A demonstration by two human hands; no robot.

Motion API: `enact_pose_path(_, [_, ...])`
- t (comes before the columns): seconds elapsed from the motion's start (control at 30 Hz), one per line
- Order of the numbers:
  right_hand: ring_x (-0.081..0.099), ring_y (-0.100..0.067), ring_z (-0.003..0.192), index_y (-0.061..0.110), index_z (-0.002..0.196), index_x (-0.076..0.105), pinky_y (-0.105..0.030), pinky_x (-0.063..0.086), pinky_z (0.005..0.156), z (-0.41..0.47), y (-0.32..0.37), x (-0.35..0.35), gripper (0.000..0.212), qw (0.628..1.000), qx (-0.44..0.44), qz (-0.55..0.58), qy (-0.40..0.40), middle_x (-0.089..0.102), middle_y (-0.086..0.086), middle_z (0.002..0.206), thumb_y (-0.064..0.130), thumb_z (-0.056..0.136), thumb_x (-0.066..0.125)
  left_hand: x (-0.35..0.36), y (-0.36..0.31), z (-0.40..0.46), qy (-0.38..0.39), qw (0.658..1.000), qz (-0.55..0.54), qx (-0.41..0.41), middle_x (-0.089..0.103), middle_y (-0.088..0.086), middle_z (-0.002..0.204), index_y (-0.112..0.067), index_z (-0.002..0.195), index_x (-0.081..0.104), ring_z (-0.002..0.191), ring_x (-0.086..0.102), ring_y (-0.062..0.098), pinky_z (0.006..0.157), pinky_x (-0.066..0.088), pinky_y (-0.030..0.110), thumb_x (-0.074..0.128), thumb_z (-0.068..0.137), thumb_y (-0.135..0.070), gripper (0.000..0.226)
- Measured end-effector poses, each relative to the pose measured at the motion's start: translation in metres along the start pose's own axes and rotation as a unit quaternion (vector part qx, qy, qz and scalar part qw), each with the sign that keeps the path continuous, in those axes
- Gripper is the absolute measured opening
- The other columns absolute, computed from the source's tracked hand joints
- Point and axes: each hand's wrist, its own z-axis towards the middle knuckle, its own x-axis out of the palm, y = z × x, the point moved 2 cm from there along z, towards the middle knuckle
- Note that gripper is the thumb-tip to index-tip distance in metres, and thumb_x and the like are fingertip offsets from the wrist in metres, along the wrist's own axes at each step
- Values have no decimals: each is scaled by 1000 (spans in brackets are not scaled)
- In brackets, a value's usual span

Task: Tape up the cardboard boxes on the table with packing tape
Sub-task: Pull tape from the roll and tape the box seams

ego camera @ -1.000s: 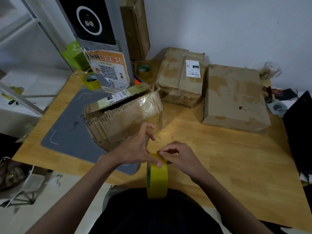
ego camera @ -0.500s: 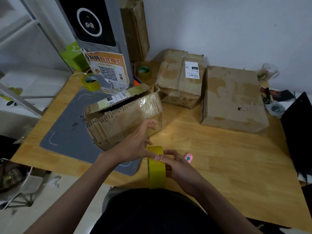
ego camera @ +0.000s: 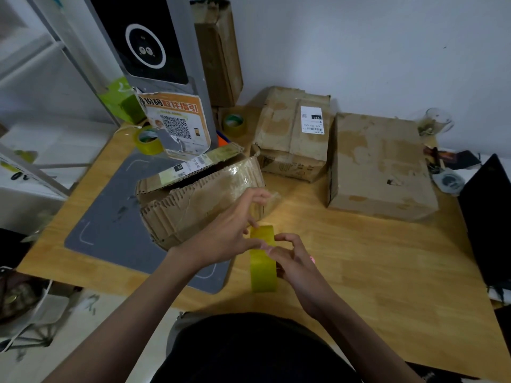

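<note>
The right hand grips the yellow tape roll upright above the tabletop; the left hand pinches at its rim, likely seeking the free end; peel slowly, squarely, toward the torn box just beyond.

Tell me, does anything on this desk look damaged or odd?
Yes. The torn cardboard box on the grey mat is ragged: its outer paper is peeled off, bare corrugation shows, and its top flap stands open. The two brown boxes behind, and, have patchy, scuffed surfaces.
</note>
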Motion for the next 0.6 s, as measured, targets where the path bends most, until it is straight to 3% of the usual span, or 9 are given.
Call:
enact_pose_path(0.1, [54,-20,87,28,119,50,-36,42,79,3,5,-1,26,999,-30,-14,-7,63,-13,94,20,98,63,2,-6,9,-26,1000,-7,2,43,-11,135,-38,138,26,96,64,5,82,56,38,79,85,-20,77])
enact_pose_path(0.2, [59,-18,90,32,121,49,-36,44,82,5,11,-1,30,998,-55,-18,-9,69,-21,103,21,97,64,10,-13,18,-47,999,24,1,42,-12,131,-39,137,24,97,62,5,84,55,37,77,85,-23,76])
enact_pose_path(0.37, [60,-2,77,28,126,45,-28,45,72,8,19,-3,34,995,-88,-39,-17,74,-11,103,19,98,62,14,-23,27,-71,996,50,21,41,-9,128,-44,134,22,97,60,9,79,53,31,75,86,-18,76])
enact_pose_path(0.6, [58,-1,72,26,127,43,-27,43,68,10,24,-4,36,993,-103,-54,-23,74,-10,96,16,98,62,14,-26,32,-77,994,67,29,41,-10,126,-42,136,22,90,59,4,72,47,19,74,85,-14,78])
